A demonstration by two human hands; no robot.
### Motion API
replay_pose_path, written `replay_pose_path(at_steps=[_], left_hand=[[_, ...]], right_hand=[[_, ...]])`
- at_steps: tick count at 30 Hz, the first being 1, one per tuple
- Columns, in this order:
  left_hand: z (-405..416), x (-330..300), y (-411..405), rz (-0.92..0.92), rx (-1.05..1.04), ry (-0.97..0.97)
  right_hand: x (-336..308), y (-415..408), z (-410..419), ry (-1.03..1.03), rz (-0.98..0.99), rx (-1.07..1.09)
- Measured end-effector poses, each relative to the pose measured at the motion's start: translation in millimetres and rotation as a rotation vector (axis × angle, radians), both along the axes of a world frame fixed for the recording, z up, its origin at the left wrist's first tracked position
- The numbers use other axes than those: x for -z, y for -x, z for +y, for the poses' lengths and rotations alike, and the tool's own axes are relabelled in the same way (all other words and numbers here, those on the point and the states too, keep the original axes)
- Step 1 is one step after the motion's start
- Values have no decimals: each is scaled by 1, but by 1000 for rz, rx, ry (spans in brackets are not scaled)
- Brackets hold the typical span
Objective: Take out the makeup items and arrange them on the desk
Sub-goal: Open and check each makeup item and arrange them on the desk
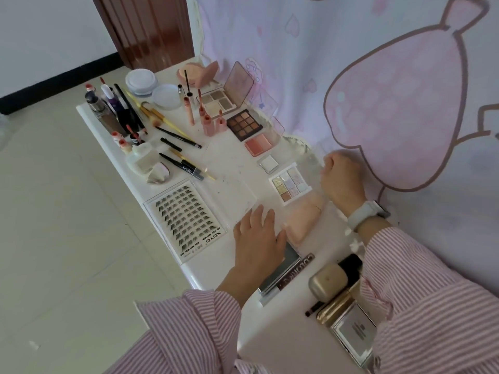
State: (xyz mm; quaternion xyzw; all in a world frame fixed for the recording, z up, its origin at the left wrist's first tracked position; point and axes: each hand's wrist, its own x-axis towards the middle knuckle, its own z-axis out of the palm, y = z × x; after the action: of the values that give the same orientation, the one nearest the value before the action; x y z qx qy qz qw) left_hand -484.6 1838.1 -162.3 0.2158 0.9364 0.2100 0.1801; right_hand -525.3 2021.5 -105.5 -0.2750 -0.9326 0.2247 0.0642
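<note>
My left hand (258, 238) lies flat with straight fingers on the white desk (229, 157). Its palm covers the far end of a dark mirrored palette (286, 268) at the near edge. A pink powder puff (303, 218) sits just right of its fingers. My right hand (341, 175), with a white watch on the wrist, is curled at the edge of the raised clear lid (310, 160) of a pastel glitter palette (290, 184) and pinches it. A lash tray (186, 220) lies to the left.
Brown (244, 124), neutral (218, 102) and blush (259, 144) palettes line the wall side. Lip tubes, pencils, brushes and bottles (108, 112) crowd the far left. A gold bottle (334, 279) and a compact (356, 333) lie near my right sleeve. A pink curtain hangs on the right.
</note>
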Motion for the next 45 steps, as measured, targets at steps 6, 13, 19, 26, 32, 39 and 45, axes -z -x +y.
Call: replay_pose_path(at_steps=[6, 13, 19, 26, 32, 39, 45], left_hand=[[4, 10, -2, -18, 97, 126], [1, 11, -4, -3, 126, 162], [-2, 10, -4, -2, 131, 153], [-11, -1, -11, -44, 87, -28], [-39, -10, -34, 55, -52, -277], [-51, -15, -37, 71, -174, -400], [-52, -16, -38, -17, -154, -518]], right_hand=[[20, 14, 4, -86, -138, 43], [18, 7, 4, -119, -82, -6], [15, -20, -10, -245, -17, -14], [36, -63, -19, -281, -307, -459], [41, -70, -15, -427, -497, -591], [35, -78, -10, -477, -500, -578], [16, -98, -15, -437, -452, -431]])
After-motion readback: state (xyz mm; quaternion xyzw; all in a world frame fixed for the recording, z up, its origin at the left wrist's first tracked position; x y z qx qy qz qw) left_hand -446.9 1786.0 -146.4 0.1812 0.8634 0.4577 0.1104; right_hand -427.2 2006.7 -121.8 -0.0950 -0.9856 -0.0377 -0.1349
